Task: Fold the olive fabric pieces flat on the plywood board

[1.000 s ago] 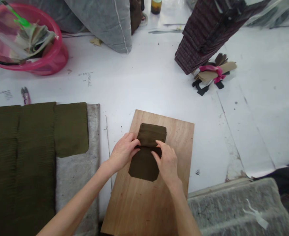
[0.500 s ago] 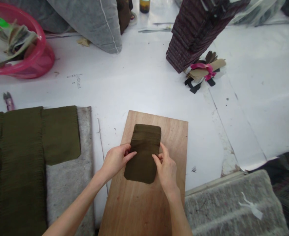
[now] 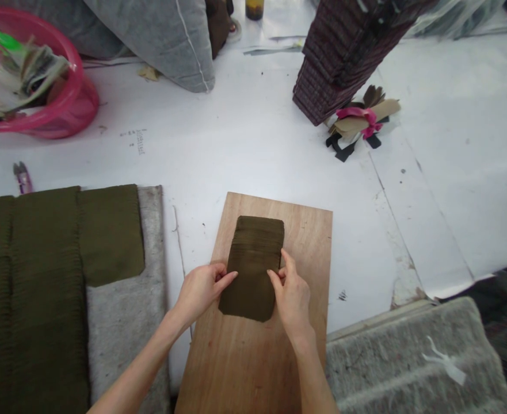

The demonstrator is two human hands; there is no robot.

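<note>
A fanned stack of dark olive fabric pieces (image 3: 253, 287) with cut corners lies on a wooden board (image 3: 244, 362). Its upper part shows many layered edges, while one smooth piece covers the lower part. My left hand (image 3: 202, 288) pinches the stack's left edge, thumb on top and fingers curled at the side. On the opposite edge, my right hand (image 3: 294, 292) holds it in a similar pinch. More olive pieces (image 3: 46, 299) lie overlapped in rows on a grey felt-covered board (image 3: 119, 333) to the left.
Farther back stand a pink basket (image 3: 87, 103) of scraps and a tall stack of dark maroon pieces (image 3: 326, 75). A tied scrap bundle (image 3: 361, 123) lies beside that stack. Small snips (image 3: 22, 177) rest at left, and a grey padded board (image 3: 408, 362) is at lower right.
My left hand has slid slightly down along the stack's left edge. My right hand keeps its place, and the whole view has shifted a little.
</note>
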